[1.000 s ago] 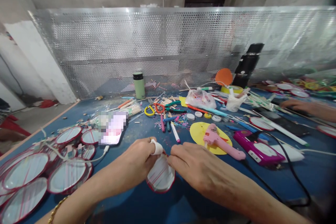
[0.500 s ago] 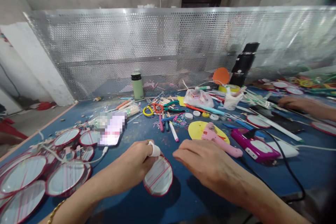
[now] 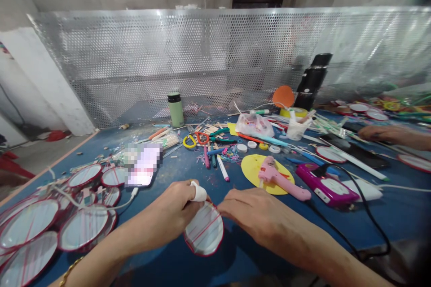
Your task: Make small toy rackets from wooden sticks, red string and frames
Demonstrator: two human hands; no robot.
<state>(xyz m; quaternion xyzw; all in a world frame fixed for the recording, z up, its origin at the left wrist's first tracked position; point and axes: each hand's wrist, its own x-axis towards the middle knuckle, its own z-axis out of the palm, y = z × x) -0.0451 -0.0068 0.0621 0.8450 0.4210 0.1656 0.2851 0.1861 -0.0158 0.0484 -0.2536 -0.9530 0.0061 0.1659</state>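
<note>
My left hand point(image 3: 180, 204), with a white wrap on one finger, is closed on the upper left edge of a small round disc point(image 3: 204, 229). The disc has a red rim and a pale, streaked face crossed by a red line. It hangs tilted over the blue table. My right hand point(image 3: 251, 213) is at the disc's upper right rim, fingers pressed together; what they pinch, if anything, is hidden. Beyond my right hand a pink glue gun point(image 3: 283, 181) lies on a yellow oval sheet point(image 3: 251, 168).
Red-rimmed discs point(image 3: 30, 224) are piled at the left by a phone point(image 3: 144, 166). Scissors point(image 3: 195, 140), markers point(image 3: 222, 169) and sticks lie mid-table. A purple power strip point(image 3: 326, 187) with a black cable sits right. A green bottle point(image 3: 175, 111) stands behind; another person's hand point(image 3: 384, 134) is far right.
My right hand has moved left and slightly down, from apart from the disc to its rim. The disc has shifted a little down; more of the glue gun shows.
</note>
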